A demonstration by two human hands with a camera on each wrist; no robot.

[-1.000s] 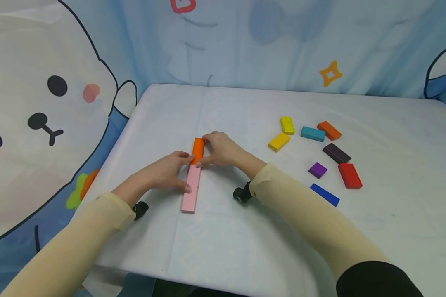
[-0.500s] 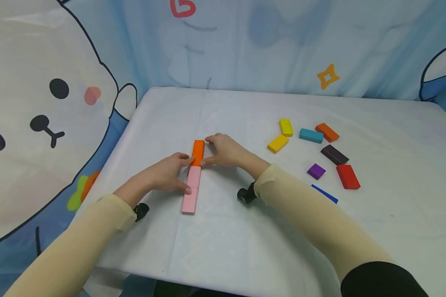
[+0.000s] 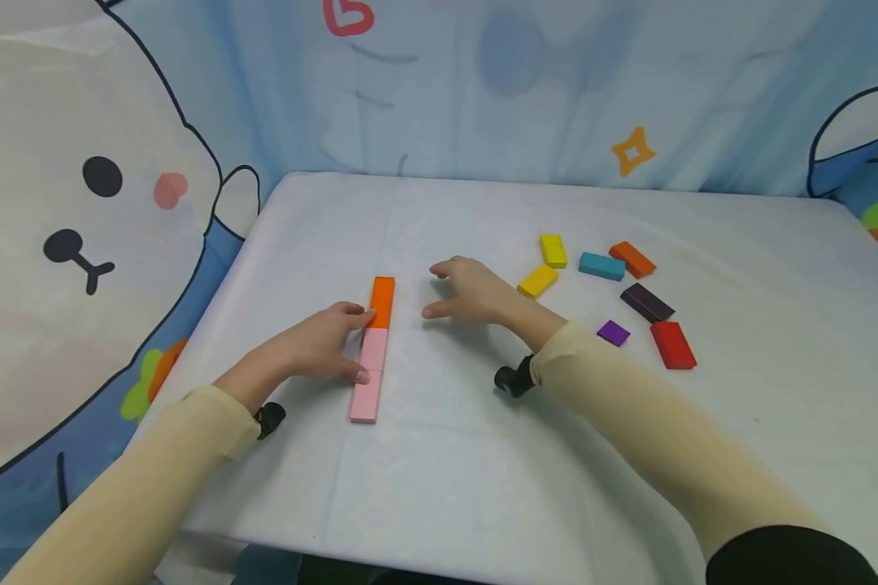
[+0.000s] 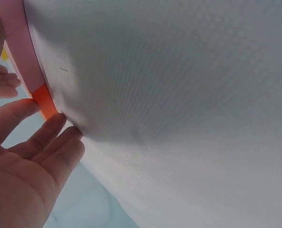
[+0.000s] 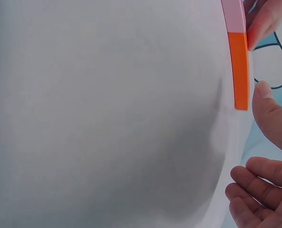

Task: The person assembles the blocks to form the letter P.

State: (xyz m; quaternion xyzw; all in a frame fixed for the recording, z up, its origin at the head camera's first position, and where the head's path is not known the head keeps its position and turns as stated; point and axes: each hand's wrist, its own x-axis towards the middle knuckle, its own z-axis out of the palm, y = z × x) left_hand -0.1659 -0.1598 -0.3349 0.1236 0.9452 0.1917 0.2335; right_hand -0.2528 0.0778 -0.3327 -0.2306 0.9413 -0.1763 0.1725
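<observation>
An orange block [image 3: 383, 301] and two pink blocks [image 3: 366, 402] lie end to end in a straight row on the white cloth. My left hand [image 3: 318, 341] rests along the row's left side, its index finger at the orange block and its thumb at the lower pink block. In the left wrist view, the fingers [image 4: 60, 156] are extended and not wrapped round any block. Right of the row, my right hand [image 3: 475, 292] is spread and holds nothing. The right wrist view has its thumb [image 5: 271, 111] apart from the orange block's end.
On the right lie two yellow blocks [image 3: 537, 281], a teal block [image 3: 602, 266], another orange block [image 3: 632, 258], a dark block [image 3: 647, 301], a purple block [image 3: 613, 332] and a red block [image 3: 673, 345]. A printed curtain [image 3: 439, 97] hangs behind the table [image 3: 439, 479].
My right hand has let go of the orange block and moved right, away from the row. The right sleeve now hides the blue block. My left hand keeps its place by the blocks.
</observation>
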